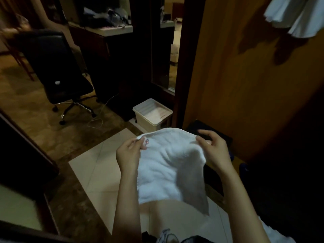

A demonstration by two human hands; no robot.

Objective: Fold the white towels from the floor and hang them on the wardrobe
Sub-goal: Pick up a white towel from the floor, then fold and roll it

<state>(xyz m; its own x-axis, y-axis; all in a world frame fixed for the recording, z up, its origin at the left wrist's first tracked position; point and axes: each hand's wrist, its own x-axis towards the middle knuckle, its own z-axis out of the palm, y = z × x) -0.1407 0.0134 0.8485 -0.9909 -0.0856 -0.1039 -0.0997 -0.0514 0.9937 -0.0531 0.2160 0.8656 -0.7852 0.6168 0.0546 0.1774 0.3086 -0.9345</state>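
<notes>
A small white towel (168,165) hangs in front of me, held up by its top edge above the tiled floor. My left hand (128,154) pinches its upper left corner, where a small coloured mark shows. My right hand (214,149) pinches the upper right corner, fingers curled over the fold. The towel's lower right corner droops lower than the left. Another white towel (296,16) hangs at the top right against the orange-brown wardrobe door (236,76).
A white plastic bin (152,114) stands on the floor beside the wardrobe's dark frame. A black office chair (57,71) and a white cable (98,120) are at the left. A dark desk stands behind. Dark furniture edges my left side.
</notes>
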